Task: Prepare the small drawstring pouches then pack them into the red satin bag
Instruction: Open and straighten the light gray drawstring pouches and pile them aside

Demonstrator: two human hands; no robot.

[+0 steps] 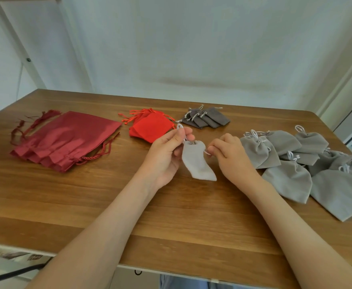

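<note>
Forearms (pixel 100 236) come in over near edge of table (pixel 171 236), both bare. L hand (pixel 166 155) pinches white cord loop (pixel 179 126) on one side of small pale grey pouch (pixel 198 163). R hand (pixel 231 159) pinches second cord (pixel 207 152) on other side, fingers curled in. Pouch hangs between the two hands just above the wood, mouth up and gathered, body slanting down to R.

Step in hand (my read): cinching the mouth shut. To do it well:
- pull both cords apart evenly, level w/ the mouth, so gathers close w/o twisting
- keep pinches close to the hem
- no yanking; cord looks thin, fabric soft, prob. bunches to one side if one hand leads

Around:
- satin bags (pixel 66 138): dark red, overlapped stack, flat at far L, well apart from hands. Can't tell if any mouth is open.
- bright red pouches (pixel 152 128): just behind L hand.
- dark grey pouches (pixel 208 118): further back, centre.
- pile of pale grey pouches (pixel 296 163): at R, near R wrist.

In the way: pile crowds R forearm, so a careless sweep could drag one along. Trailing cords of satin bags may snag when packing.
</note>
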